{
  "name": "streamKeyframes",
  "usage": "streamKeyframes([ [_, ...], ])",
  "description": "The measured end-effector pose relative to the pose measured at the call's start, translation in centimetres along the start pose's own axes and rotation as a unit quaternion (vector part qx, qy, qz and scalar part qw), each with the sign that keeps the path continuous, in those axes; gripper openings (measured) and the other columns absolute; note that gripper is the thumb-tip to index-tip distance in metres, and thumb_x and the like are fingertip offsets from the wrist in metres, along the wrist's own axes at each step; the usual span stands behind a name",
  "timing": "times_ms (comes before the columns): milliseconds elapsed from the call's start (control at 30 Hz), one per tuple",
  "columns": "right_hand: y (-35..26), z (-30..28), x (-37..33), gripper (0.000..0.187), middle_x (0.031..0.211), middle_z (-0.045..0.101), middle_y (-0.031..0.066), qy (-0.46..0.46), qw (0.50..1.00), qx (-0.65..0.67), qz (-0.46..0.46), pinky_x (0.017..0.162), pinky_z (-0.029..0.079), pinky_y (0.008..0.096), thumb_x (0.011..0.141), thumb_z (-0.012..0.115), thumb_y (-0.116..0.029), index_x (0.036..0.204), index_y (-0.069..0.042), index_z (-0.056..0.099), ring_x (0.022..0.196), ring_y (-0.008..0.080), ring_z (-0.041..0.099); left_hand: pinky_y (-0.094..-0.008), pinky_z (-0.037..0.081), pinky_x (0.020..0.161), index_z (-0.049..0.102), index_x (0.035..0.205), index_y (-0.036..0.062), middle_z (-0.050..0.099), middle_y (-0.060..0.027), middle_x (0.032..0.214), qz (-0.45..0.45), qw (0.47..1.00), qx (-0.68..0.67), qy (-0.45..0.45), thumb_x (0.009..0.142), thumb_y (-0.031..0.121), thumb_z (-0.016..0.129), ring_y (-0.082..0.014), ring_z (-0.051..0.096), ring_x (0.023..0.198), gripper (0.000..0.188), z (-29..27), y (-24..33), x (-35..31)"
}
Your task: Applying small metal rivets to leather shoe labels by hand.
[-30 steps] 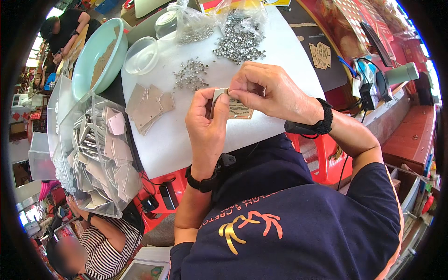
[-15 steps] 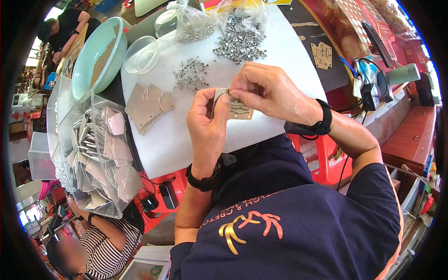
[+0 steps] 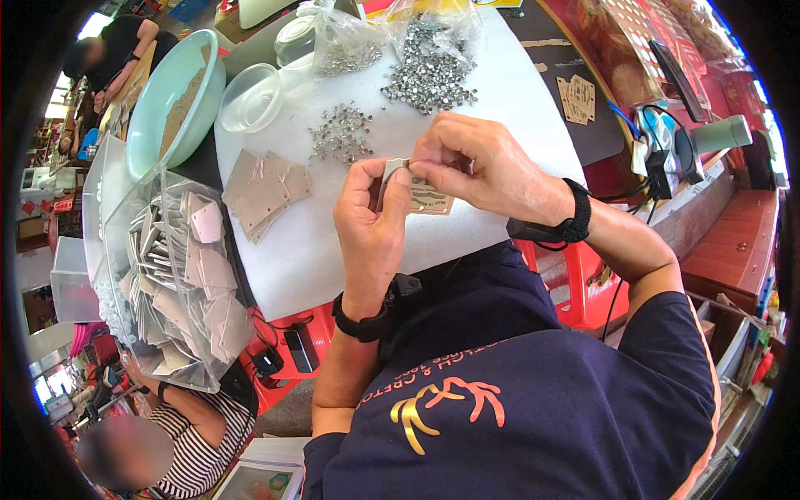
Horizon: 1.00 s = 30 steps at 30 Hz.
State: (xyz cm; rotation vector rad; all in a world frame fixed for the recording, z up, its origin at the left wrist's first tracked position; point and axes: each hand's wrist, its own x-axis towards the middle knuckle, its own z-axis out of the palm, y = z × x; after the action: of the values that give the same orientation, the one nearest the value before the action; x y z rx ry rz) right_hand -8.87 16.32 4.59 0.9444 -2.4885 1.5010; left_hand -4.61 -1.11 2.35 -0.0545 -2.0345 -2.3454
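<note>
A printed beige cardboard tag (image 3: 429,203) is held up over the near part of the white table sheet. My left hand (image 3: 372,229) grips it by its left side, thumb in front and fingers behind. At the tag's upper edge, my right hand (image 3: 492,162) is closed in a pinch; its fingertips touch the tag there, and whatever is between them is hidden. Small shiny metal studs (image 3: 342,133) lie loose just beyond my left hand. A bigger heap of studs (image 3: 429,77) spills from a clear plastic bag. Left of my hands rests a fanned pile of plain grey tags (image 3: 265,193).
A clear bin (image 3: 218,367) full of grey tags stands at the left, beside a pale green basin (image 3: 218,83). A round clear tub (image 3: 250,98) sits on the sheet. Printed tags (image 3: 576,98) lie on a dark mat at right. A person in stripes (image 3: 196,442) is at lower left.
My hands and the tag keep nearly the same place and grip. The head of the person at lower left has shifted slightly.
</note>
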Motion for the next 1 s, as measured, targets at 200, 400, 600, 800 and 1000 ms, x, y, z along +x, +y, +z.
streamKeyframes([
  [200, 0.12, -0.04, 0.04, 0.008, 0.074, 0.053, 0.0011, -0.005, 1.0, 0.001, 0.008, 0.05, 0.041, 0.024, 0.087, 0.068, -0.006, 0.089, -0.002, 0.062, 0.059, 0.0082, 0.049, -0.0186, 0.044, 0.068, 0.057, 0.103, -0.0011, 0.06, 0.0009, 0.088, -0.006, 1.0, 0.0, 0.0, 0.096, 0.008, 0.061, -0.0021, 0.053, 0.078, 0.012, -0.03, -0.11, 0.06],
  [400, 0.19, 0.04, 0.03, 0.008, 0.074, 0.053, 0.0013, -0.003, 1.0, 0.004, 0.007, 0.051, 0.042, 0.0241, 0.087, 0.068, -0.006, 0.088, -0.002, 0.062, 0.059, 0.0082, 0.05, -0.0183, 0.044, 0.067, 0.057, 0.104, -0.001, 0.06, 0.001, 0.088, -0.012, 1.0, 0.007, -0.001, 0.096, 0.009, 0.061, -0.0018, 0.053, 0.078, 0.013, -0.1, -0.2, 0.21],
  [600, 0.48, 0.17, 0.15, 0.009, 0.074, 0.053, 0.0011, 0.0, 1.0, 0.013, 0.011, 0.051, 0.041, 0.0233, 0.087, 0.069, -0.007, 0.089, -0.001, 0.062, 0.059, 0.0076, 0.049, -0.0184, 0.044, 0.067, 0.057, 0.104, -0.0012, 0.061, 0.0007, 0.088, -0.014, 1.0, 0.004, -0.004, 0.096, 0.009, 0.061, -0.0018, 0.053, 0.078, 0.013, 0.01, -0.17, 0.25],
  [800, 0.73, 0.21, 0.11, 0.009, 0.074, 0.053, 0.0008, -0.003, 0.999, 0.018, 0.034, 0.05, 0.041, 0.0231, 0.087, 0.069, -0.007, 0.088, -0.001, 0.062, 0.059, 0.0072, 0.048, -0.0186, 0.044, 0.068, 0.057, 0.104, -0.0012, 0.061, 0.0005, 0.088, -0.016, 1.0, 0.004, -0.004, 0.096, 0.009, 0.061, -0.002, 0.053, 0.078, 0.013, -0.04, -0.21, 0.36],
  [1000, 0.65, 0.18, 0.3, 0.009, 0.074, 0.053, 0.0008, -0.002, 1.0, 0.009, 0.012, 0.05, 0.04, 0.0233, 0.086, 0.069, -0.006, 0.088, -0.001, 0.062, 0.06, 0.0076, 0.049, -0.0185, 0.044, 0.068, 0.057, 0.104, -0.0013, 0.061, 0.0003, 0.088, -0.018, 1.0, -0.001, -0.002, 0.096, 0.009, 0.061, -0.002, 0.053, 0.078, 0.013, -0.13, -0.52, 0.52],
])
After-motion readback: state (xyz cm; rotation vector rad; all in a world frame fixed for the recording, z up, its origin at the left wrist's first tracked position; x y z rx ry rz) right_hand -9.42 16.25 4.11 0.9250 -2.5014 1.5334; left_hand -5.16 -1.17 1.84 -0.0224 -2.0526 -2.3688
